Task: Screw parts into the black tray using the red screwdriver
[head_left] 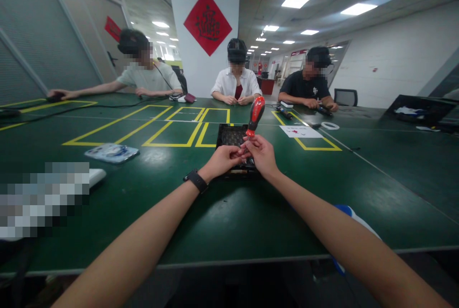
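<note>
A screwdriver (255, 115) with a red and black handle stands almost upright, handle at the top, above a black tray (229, 137) on the green table (215, 212). My right hand (261, 155) is closed around its lower part. My left hand (224, 159), a black watch on its wrist, pinches in at the same spot from the left, fingertips meeting the right hand's. What the left fingers pinch is too small to make out. Both hands hover over the tray's near half.
Three people sit along the far edge, their hands busy on the table. Yellow tape boxes (168, 128) mark the middle. A flat packet (112, 152) lies left, a white sheet (300, 131) right, a black tray (418, 109) far right, a blue-white object (353, 217) under my right forearm.
</note>
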Tool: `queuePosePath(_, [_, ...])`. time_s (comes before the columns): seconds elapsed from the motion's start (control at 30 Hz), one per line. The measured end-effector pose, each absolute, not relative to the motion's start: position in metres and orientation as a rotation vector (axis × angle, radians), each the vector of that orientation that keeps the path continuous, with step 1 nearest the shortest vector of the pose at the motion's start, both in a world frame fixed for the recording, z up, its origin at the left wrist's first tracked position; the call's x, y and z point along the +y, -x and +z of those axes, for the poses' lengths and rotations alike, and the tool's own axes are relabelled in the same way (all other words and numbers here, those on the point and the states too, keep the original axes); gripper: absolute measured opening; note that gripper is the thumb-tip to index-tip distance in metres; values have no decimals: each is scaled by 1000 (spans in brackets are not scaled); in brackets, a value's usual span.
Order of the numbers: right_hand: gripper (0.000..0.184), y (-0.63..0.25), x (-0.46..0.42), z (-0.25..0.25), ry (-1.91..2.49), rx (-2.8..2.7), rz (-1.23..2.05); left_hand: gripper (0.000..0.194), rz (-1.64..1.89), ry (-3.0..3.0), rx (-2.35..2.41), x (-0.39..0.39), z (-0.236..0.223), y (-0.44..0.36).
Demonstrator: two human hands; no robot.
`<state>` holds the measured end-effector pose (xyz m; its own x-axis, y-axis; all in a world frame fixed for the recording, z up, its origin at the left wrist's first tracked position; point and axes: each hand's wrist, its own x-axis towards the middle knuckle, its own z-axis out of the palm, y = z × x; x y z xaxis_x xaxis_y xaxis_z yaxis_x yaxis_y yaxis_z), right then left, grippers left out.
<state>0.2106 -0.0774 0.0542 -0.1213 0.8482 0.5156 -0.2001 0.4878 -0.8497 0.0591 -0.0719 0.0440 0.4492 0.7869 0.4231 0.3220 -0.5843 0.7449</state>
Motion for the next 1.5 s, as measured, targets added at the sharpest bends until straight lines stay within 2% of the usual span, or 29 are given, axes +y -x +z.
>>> queuePosePath(0.17, [28,-210,-78,53,588,-1435,1009,34,1074,-2113,1020,-74,45,-60])
queuePosePath(0.43, [33,-211,-77,53,580,-1510,954,23,1042,-2005,867,-71,42,-59])
queuePosePath(0.73, [27,-211,-76,54,607,-1450,934,31,1117,-2011,970,-70,42,-60])
queuePosePath(1.23, [29,-214,-74,53,573,-1487,988,22,1015,-2173,869,-71,44,-59])
queuePosePath(1.5, [29,-212,-73,50,574,-1441,970,30,1106,-2005,987,-74,47,-62])
